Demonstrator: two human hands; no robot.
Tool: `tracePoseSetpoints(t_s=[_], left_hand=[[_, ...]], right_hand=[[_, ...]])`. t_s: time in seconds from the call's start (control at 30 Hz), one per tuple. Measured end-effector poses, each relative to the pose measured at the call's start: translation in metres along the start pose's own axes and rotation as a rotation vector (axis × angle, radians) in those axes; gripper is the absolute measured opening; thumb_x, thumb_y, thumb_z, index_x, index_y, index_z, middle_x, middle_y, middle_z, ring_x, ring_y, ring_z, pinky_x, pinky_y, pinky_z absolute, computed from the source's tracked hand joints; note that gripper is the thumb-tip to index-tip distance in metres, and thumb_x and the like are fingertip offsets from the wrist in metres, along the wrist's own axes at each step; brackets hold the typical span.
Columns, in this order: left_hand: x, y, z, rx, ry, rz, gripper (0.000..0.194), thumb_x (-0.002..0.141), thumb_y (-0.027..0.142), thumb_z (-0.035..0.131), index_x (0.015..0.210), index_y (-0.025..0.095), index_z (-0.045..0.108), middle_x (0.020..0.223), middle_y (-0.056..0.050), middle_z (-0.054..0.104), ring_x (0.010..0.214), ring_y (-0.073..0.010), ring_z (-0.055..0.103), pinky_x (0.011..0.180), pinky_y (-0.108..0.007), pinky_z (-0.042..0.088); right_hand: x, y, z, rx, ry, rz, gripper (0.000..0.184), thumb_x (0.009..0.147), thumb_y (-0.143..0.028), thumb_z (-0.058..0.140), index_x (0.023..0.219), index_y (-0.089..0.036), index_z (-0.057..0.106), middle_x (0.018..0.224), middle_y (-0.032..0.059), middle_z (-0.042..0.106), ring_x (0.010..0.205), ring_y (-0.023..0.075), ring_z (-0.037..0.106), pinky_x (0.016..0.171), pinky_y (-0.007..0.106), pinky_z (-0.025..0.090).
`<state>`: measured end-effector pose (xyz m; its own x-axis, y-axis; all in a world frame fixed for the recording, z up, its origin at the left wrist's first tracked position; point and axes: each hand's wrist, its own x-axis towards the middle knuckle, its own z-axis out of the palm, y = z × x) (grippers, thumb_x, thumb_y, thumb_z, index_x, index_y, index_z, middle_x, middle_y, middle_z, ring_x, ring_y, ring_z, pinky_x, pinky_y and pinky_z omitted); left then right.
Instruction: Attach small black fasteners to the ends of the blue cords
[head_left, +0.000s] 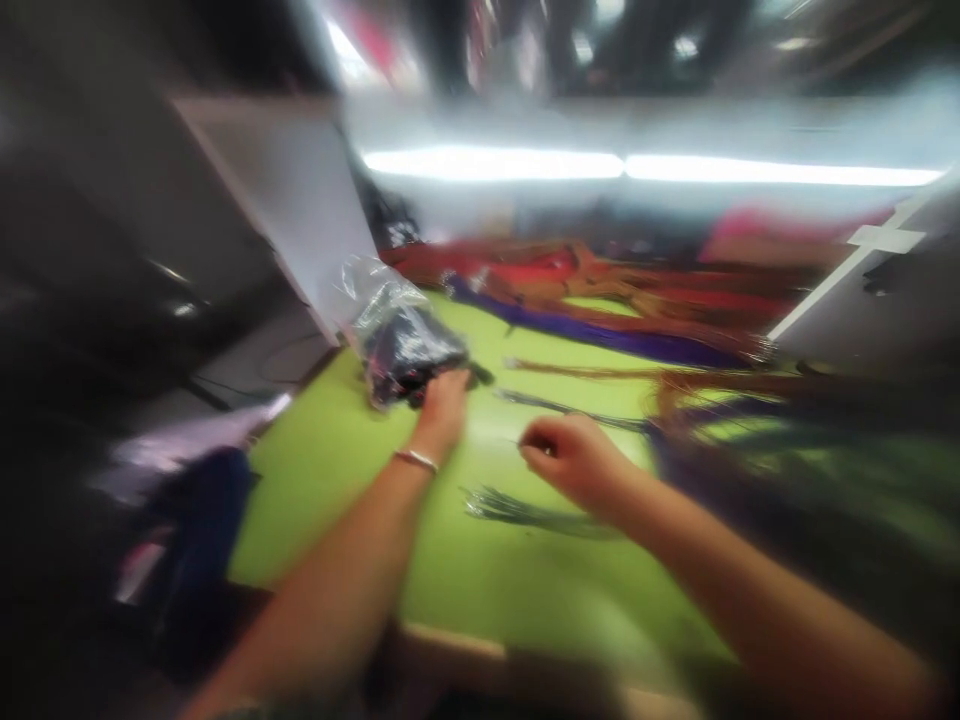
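Note:
My left hand [445,410], with a bracelet [417,460] at its wrist, reaches to the mouth of a clear plastic bag [397,310]. Small dark parts [420,385] lie in the opening by its fingers. The fingertips are blurred among these parts, so their grip cannot be told. My right hand [574,455] is closed in a pinch above the table, and what it holds is too small to make out. A thin bundle of grey wires [577,408] lies just beyond it, and another wire bundle [517,507] lies on the near side.
The green tabletop [315,500] carries long orange-brown wire bundles [622,290] and a purple-blue bundle [600,335] at the back. More dark wires [750,480] spread on the right. White panels [292,200] stand at the sides, under bright tube lights [495,163].

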<state>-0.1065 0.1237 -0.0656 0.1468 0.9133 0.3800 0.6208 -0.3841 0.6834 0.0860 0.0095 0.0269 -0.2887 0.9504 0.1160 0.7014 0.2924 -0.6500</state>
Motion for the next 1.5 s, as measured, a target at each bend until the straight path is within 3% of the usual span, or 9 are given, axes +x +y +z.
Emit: tracePoseSetpoints(t_s=[0.13,0.3,0.47,0.63,0.8,0.93,1.07,1.23,1.5], left_hand=[[-0.002,-0.001,-0.001,0.065,-0.076,0.079,0.033,0.079,0.018,0.050,0.110,0.016,0.062,0.119,-0.014,0.058,0.114,-0.0281,0.045,0.102,-0.045,0.029],[-0.003,0.004,-0.008,0.101,-0.127,0.112,0.019,0.077,0.021,0.053,0.087,0.018,0.069,0.094,-0.011,0.066,0.094,-0.0260,0.055,0.093,-0.042,0.038],[-0.005,0.008,-0.009,0.031,-0.144,0.057,0.028,0.072,0.015,0.051,0.090,0.019,0.072,0.115,-0.011,0.060,0.108,-0.0261,0.054,0.096,-0.037,0.039],[-0.006,0.014,-0.002,0.178,-0.018,0.003,0.031,0.074,0.031,0.056,0.098,0.017,0.070,0.095,-0.012,0.063,0.095,-0.0276,0.055,0.090,-0.040,0.040],[-0.008,0.023,0.009,0.229,-0.088,0.079,0.026,0.072,0.025,0.059,0.094,0.019,0.070,0.090,-0.011,0.060,0.090,-0.0261,0.053,0.086,-0.040,0.041],[-0.010,0.022,0.007,0.082,-0.152,0.082,0.035,0.070,0.020,0.059,0.104,0.019,0.068,0.094,-0.008,0.059,0.090,-0.0228,0.055,0.087,-0.036,0.042],[-0.014,0.026,0.001,-0.108,-0.150,-0.138,0.046,0.062,0.019,0.066,0.108,0.016,0.067,0.089,-0.007,0.059,0.075,-0.0191,0.055,0.074,-0.033,0.046],[-0.027,0.055,-0.010,-0.784,-0.334,-0.448,0.046,0.065,0.025,0.073,0.109,0.017,0.066,0.090,-0.006,0.066,0.076,-0.0153,0.059,0.070,-0.027,0.046],[-0.042,0.075,-0.009,-1.099,-0.557,-0.476,0.044,0.069,0.016,0.072,0.112,0.018,0.065,0.108,-0.009,0.066,0.095,-0.0157,0.059,0.087,-0.026,0.042]], right_hand=[[0.007,-0.010,0.005,0.186,0.052,-0.050,0.014,0.073,-0.016,0.054,0.065,-0.016,0.065,0.058,-0.0002,0.063,0.053,0.0084,0.049,0.054,0.021,0.036],[0.003,0.009,-0.003,0.335,0.070,0.142,0.017,0.073,-0.024,0.053,0.062,-0.015,0.062,0.053,-0.0013,0.058,0.048,0.0073,0.044,0.050,0.020,0.035],[-0.003,0.035,-0.009,0.362,0.077,0.315,0.015,0.068,-0.027,0.055,0.061,-0.015,0.060,0.050,-0.0036,0.050,0.048,0.0078,0.041,0.048,0.020,0.033],[-0.004,0.048,-0.004,0.350,0.109,0.307,0.015,0.067,-0.025,0.054,0.059,-0.015,0.059,0.054,-0.0032,0.051,0.053,0.0082,0.042,0.052,0.020,0.033],[-0.002,0.051,-0.002,0.323,0.129,0.268,0.016,0.068,-0.025,0.053,0.058,-0.015,0.060,0.055,-0.0026,0.052,0.055,0.0088,0.044,0.054,0.021,0.034],[-0.003,0.056,0.002,0.257,0.144,0.230,0.017,0.070,-0.025,0.052,0.062,-0.015,0.063,0.058,-0.0015,0.055,0.056,0.0092,0.046,0.056,0.021,0.035],[-0.007,0.058,0.006,0.127,0.179,0.175,0.017,0.072,-0.024,0.051,0.065,-0.016,0.065,0.057,-0.0014,0.056,0.055,0.0092,0.046,0.056,0.021,0.035],[-0.011,0.051,0.006,0.092,0.260,0.137,0.014,0.073,-0.021,0.052,0.066,-0.016,0.064,0.060,-0.0008,0.060,0.055,0.0091,0.049,0.056,0.020,0.036],[-0.016,0.046,0.009,0.069,0.336,-0.010,0.013,0.076,-0.021,0.054,0.069,-0.018,0.065,0.057,-0.0025,0.058,0.051,0.0076,0.045,0.052,0.020,0.032]])
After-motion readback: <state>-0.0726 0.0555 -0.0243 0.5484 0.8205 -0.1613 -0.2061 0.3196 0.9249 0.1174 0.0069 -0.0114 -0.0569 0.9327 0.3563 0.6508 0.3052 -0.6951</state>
